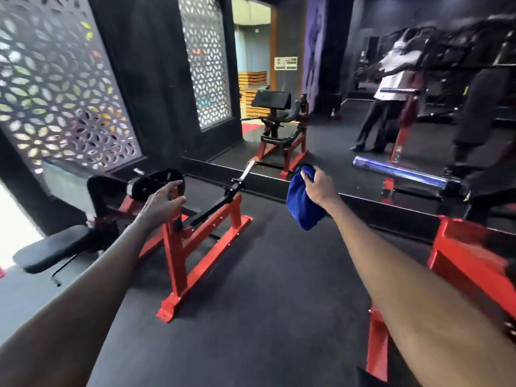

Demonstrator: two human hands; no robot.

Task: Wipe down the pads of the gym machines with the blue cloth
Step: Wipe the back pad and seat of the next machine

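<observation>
All right fingers clutch blue cloth.

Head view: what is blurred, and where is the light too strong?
In the head view, motion blur smears the red frame at the right edge and the mirror reflections top right; the blue cloth in the right hand is fairly sharp; the daylight patch at lower left is blown out; the wide lens bends the lattice screen.

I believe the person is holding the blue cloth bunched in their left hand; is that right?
Not quite: the head view shows the blue cloth bunched in the right hand; the left hand holds nothing.
</observation>
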